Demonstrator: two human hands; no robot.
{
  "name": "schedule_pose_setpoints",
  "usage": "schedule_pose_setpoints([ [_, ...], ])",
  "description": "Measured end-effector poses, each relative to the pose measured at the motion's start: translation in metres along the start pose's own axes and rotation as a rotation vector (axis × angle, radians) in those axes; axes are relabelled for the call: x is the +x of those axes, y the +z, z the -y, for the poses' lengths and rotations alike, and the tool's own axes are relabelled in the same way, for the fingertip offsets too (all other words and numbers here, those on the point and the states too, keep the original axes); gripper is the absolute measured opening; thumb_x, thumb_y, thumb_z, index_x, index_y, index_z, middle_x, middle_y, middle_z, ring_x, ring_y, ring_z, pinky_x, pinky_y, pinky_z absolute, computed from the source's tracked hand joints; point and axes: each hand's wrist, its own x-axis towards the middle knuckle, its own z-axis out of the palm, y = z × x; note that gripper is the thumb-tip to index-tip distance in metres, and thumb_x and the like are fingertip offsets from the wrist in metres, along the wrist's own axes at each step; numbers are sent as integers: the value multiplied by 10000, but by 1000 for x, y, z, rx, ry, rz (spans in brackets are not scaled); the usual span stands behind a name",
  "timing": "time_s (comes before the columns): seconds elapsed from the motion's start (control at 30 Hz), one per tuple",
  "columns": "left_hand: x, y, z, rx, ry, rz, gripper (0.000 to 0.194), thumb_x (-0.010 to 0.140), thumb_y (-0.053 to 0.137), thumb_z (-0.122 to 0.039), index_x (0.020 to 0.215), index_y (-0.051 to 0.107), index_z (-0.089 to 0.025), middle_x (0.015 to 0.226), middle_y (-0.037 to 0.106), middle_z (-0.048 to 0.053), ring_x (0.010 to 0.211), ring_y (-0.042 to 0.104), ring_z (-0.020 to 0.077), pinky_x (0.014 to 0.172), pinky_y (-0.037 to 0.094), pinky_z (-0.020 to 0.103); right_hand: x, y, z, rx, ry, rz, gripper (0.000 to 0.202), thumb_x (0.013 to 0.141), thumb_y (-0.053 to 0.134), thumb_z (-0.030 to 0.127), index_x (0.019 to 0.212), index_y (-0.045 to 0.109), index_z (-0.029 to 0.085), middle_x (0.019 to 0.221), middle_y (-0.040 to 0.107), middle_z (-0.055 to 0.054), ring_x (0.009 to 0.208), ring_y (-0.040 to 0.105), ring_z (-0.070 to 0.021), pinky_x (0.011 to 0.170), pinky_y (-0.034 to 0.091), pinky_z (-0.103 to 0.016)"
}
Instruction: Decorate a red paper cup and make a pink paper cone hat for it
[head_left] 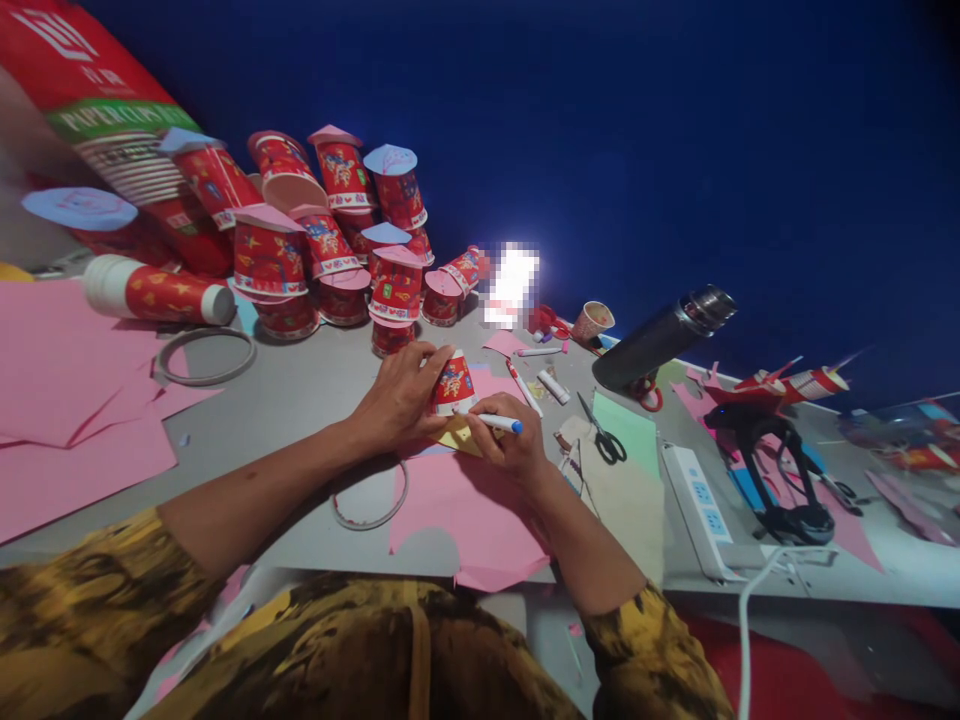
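Observation:
My left hand (pixel 405 395) is closed around the left side of a small red patterned paper cup (pixel 456 383), which stands rim down on yellow paper (pixel 461 437). My right hand (pixel 514 440) pinches a white marker with a blue end (pixel 499 423). The marker's tip is at the lower edge of the cup; whether it touches the cup or the paper I cannot tell. Pink paper (pixel 472 510) with curved cut edges lies under and in front of both hands. A grey ring (pixel 370 522) rests near my left forearm.
Stacked red cups with paper tops (pixel 337 240) stand at the back left, beside a bag of paper cups (pixel 142 150). Rightward are scissors (pixel 604 440), a dark thermos (pixel 660 340), a power strip (pixel 697 510) and a black strapped device (pixel 780 480). Pink sheets (pixel 82 400) cover the left side.

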Motion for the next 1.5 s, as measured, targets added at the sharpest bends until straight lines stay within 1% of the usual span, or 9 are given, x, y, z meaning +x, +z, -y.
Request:
schedule_pose_setpoints([
  [0.13, 0, -1, -1, 8, -2, -3, 863, 855, 807, -416, 1580, 410, -167, 1393, 559, 210, 1232, 598, 407, 1045, 514, 558, 0, -2, -1, 24, 83, -1, 124, 1047, 630, 297, 950, 689, 248, 810, 749, -31, 736, 720, -191, 706, 580, -329],
  [0.23, 0, -1, -1, 13, -6, 1, 858, 850, 804, -394, 1580, 412, -174, 1395, 558, 206, 1236, 599, 399, 1051, 513, 546, 1, -4, 0, 74, 131, 28, 108, 1023, 660, 288, 943, 709, 232, 830, 750, -35, 730, 717, -182, 701, 572, -308],
  [0.37, 0, -1, 0, 4, -6, 10, 856, 841, 787, -359, 1588, 405, -191, 1404, 554, 196, 1264, 586, 403, 1071, 503, 553, 1, -5, -1, 111, 171, -14, 105, 1008, 663, 275, 926, 709, 229, 825, 749, -34, 731, 715, -183, 701, 566, -304],
  [0.53, -1, 1, -1, -9, -3, -1, 871, 815, 780, -313, 1594, 408, -196, 1411, 546, 191, 1267, 577, 402, 1073, 498, 559, 1, -3, 0, 125, 282, 13, 156, 1001, 648, 328, 895, 706, 230, 806, 745, -28, 699, 698, -176, 671, 556, -299],
  [0.7, -1, 3, -1, -38, 2, -36, 861, 831, 793, -367, 1593, 421, -218, 1399, 550, 180, 1265, 579, 399, 1083, 492, 566, 4, -5, 3, 182, 319, -66, 174, 1013, 650, 323, 881, 698, 220, 769, 732, -17, 662, 681, -161, 636, 541, -281],
  [0.93, -1, 1, 2, -36, 22, -16, 852, 831, 770, -349, 1596, 429, -190, 1403, 553, 198, 1259, 583, 409, 1061, 504, 579, 2, -4, -1, 104, 227, 3, 157, 996, 649, 318, 878, 700, 229, 798, 752, -36, 712, 708, -180, 684, 561, -306],
  [1.13, -1, 2, 4, -33, 26, -18, 875, 812, 785, -334, 1598, 432, -178, 1407, 559, 202, 1268, 585, 408, 1067, 503, 574, 2, -5, 0, 131, 217, -57, 128, 1013, 646, 283, 901, 685, 235, 792, 746, -23, 688, 698, -170, 667, 550, -296],
  [1.27, -2, 4, 5, -33, 25, -27, 897, 779, 795, -274, 1598, 439, -194, 1401, 568, 186, 1262, 593, 398, 1062, 503, 555, 3, -4, -1, 94, 152, -5, 112, 1016, 642, 285, 923, 686, 239, 827, 761, -36, 732, 719, -183, 693, 566, -312],
  [1.5, -1, 3, 3, -37, 19, -20, 890, 783, 789, -300, 1595, 441, -194, 1402, 560, 190, 1264, 588, 401, 1070, 504, 562, 1, -4, -3, 108, 182, -28, 108, 1007, 647, 278, 915, 686, 238, 809, 742, -29, 717, 710, -183, 685, 568, -310],
])
